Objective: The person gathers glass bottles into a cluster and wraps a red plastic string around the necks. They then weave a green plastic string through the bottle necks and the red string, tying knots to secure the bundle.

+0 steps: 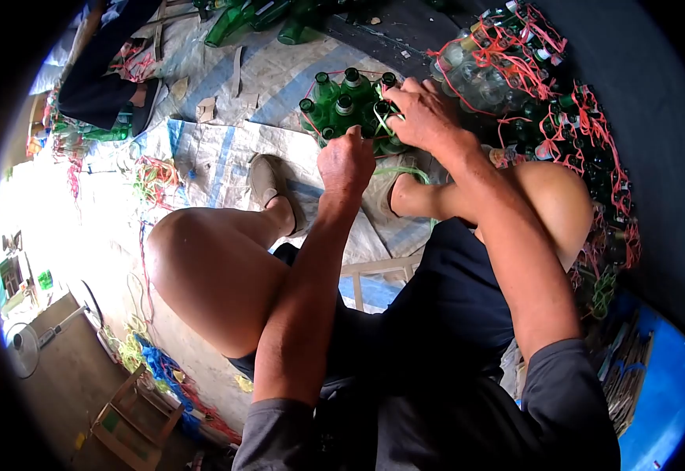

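Several green glass bottles (344,111) stand upright in a tight cluster between my feet, with a thin red string (330,76) running around part of it. My left hand (346,162) is closed at the cluster's near side; what its fingers hold, if anything, is hidden. At the right side, my right hand (423,115) has bent fingers closed on a pale green string (382,115) beside the bottle necks. Another length of light green string (402,170) trails on the floor by my right foot.
Bundles of clear bottles (480,74) tied with red string lie to the right. Loose green bottles (236,22) are at the far side. Another person's leg (95,98) is at upper left. String piles (154,177), a fan (23,350) and a wooden stool (134,424) are leftward.
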A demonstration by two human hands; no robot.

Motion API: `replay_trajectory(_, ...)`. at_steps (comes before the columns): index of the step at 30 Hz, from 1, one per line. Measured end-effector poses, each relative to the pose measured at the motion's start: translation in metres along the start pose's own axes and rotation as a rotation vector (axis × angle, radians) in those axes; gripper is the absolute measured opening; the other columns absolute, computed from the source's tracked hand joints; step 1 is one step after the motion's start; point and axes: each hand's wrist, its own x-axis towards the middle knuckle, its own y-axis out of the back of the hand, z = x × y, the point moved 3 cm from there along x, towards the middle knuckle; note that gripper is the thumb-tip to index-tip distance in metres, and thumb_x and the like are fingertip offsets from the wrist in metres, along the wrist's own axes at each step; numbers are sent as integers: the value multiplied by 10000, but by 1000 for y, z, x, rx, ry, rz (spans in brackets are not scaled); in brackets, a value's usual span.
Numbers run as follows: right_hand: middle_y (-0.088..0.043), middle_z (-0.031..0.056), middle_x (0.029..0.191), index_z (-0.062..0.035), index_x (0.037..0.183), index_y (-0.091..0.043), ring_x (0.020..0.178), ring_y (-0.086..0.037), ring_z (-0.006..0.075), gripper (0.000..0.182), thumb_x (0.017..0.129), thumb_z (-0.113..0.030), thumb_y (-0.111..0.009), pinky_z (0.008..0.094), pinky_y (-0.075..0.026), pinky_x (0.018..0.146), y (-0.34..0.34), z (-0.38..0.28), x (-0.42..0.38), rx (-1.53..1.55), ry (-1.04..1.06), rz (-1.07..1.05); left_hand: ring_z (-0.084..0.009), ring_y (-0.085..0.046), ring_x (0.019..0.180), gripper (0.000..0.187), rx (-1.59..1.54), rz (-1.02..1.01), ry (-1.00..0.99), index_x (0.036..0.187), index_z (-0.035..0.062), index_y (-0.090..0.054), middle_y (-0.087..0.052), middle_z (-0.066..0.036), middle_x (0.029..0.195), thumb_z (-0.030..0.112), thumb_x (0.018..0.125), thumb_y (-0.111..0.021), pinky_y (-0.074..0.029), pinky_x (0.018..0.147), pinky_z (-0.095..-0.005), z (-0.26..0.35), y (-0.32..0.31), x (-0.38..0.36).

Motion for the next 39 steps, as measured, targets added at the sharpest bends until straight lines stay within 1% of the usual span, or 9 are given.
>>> replay_trajectory(3,-657,97,1231,-160,1330,-655,1205,-597,358,550,811,-290,-780,503,-503,1028,-5,-6,-9,-55,88,85,-438,-725,805,284,12,-19,1,1090,113,-771,-745,-206,849,278,865,-719,-574,711,-541,-1,2,2)
replay_trajectory(4,-665,89,1231,-155,1344,-637,1214,-595,353,602,787,-293,-821,495,-490,1046,-8,-8,-11,-90,83,45,-439,-724,807,279,19,-24,4,1085,115,-770,-745,-206,851,275,862,-719,-573,712,-543,-1,3,2)
replay_trajectory(7,-672,97,1232,-145,1337,-641,1227,-590,351,614,770,-256,-849,493,-491,1048,-18,-8,-15,-38,116,157,-448,-731,773,202,2,2,-49,911,72,-707,-733,-226,791,273,897,-692,-577,697,-557,1,6,2)
replay_trajectory(8,-676,65,1169,-128,1193,-698,1176,-598,305,543,705,-224,-915,469,-502,1028,-22,-8,-16,-26,138,241,-447,-732,777,201,1,-1,-48,915,71,-710,-734,-228,793,270,896,-692,-577,699,-558,1,7,3)
replay_trajectory(13,-642,155,1337,-104,1398,-585,1364,-518,383,710,775,-259,-888,476,-447,1146,-41,1,-15,32,146,207,-444,-737,786,206,14,-25,-37,937,65,-720,-737,-233,799,263,888,-691,-579,706,-559,0,6,7)
replay_trajectory(17,-580,236,1450,-94,1525,-477,1472,-420,441,822,825,-289,-861,484,-365,1231,-50,6,-11,77,120,172,-454,-721,826,258,10,-21,-12,1033,91,-760,-740,-220,848,287,875,-705,-570,715,-557,-3,2,13)
replay_trajectory(22,-592,237,1423,-89,1508,-508,1454,-424,450,789,821,-277,-850,487,-341,1245,-50,13,1,139,161,186,-452,-738,788,228,15,-21,-19,947,63,-723,-741,-235,816,282,888,-695,-588,718,-556,-1,5,21)
replay_trajectory(31,-634,198,1391,-90,1484,-535,1454,-445,416,765,809,-252,-855,470,-347,1244,-52,12,-4,187,204,222,-438,-744,765,230,113,-73,-84,945,45,-701,-742,-230,808,268,889,-715,-587,692,-554,2,12,23)
replay_trajectory(39,-699,176,1297,-108,1404,-595,1426,-488,380,635,813,-181,-813,437,-368,1227,-48,10,-6,230,188,256,-423,-746,776,248,278,-141,-204,915,48,-693,-742,-210,798,293,900,-729,-593,687,-538,12,19,33)
